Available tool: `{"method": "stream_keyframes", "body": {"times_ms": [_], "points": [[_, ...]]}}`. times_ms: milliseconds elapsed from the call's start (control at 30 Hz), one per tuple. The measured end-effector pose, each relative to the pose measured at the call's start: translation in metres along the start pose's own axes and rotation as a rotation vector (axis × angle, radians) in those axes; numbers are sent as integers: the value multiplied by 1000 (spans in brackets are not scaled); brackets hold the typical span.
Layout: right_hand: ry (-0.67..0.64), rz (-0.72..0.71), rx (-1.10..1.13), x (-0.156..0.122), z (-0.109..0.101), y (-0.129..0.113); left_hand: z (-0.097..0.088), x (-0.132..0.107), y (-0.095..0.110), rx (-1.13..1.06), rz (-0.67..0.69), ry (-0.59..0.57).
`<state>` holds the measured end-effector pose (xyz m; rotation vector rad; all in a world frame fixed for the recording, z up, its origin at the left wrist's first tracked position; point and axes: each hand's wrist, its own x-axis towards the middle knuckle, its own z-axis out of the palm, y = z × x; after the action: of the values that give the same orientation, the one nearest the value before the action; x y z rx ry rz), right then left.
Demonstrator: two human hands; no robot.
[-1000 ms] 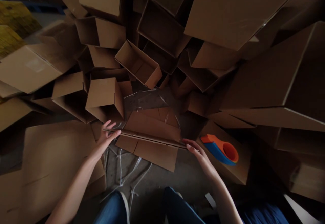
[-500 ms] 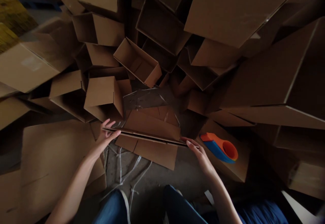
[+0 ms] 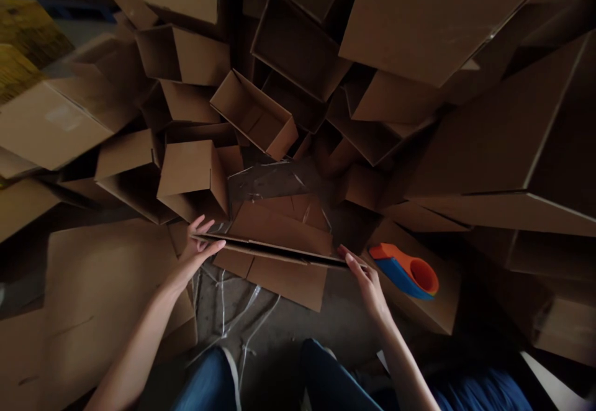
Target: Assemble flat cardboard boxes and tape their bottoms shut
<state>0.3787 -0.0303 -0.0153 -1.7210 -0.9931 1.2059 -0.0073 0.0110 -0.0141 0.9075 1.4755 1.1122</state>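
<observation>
Gripping flattened cardboard [image 3: 274, 237], left hand [image 3: 198, 252] and right hand [image 3: 367, 287] seemingly clenched (tape dispenser [image 3: 405, 272] nearby).

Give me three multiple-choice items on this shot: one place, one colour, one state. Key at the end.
1. Where is the tape dispenser relative to the right hand?
A) Between the hands
B) To its right
C) On the person's lap

2. What colours is the dispenser?
A) Green and white
B) Black and yellow
C) Orange and blue

3. What state is the cardboard box by the left hand in?
A) Folded flat
B) Upright and open
C) Crushed into a ball

Key:
1 B, it sits beyond that hand on cardboard.
2 C, both colours show on its body.
3 A, its long edge shows only a thin gap.
</observation>
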Motion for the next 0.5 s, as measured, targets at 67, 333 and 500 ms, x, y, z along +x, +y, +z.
{"method": "stream_keyframes", "body": {"times_ms": [67,333,500], "points": [[9,1,19,1,1,4,0,-1,0,0,6,-10],[47,-18,69,1,0,7,3,-8,6,7,15,-33],[40,-25,101,-2,1,10,4,-11,11,-4,49,-54]]}}
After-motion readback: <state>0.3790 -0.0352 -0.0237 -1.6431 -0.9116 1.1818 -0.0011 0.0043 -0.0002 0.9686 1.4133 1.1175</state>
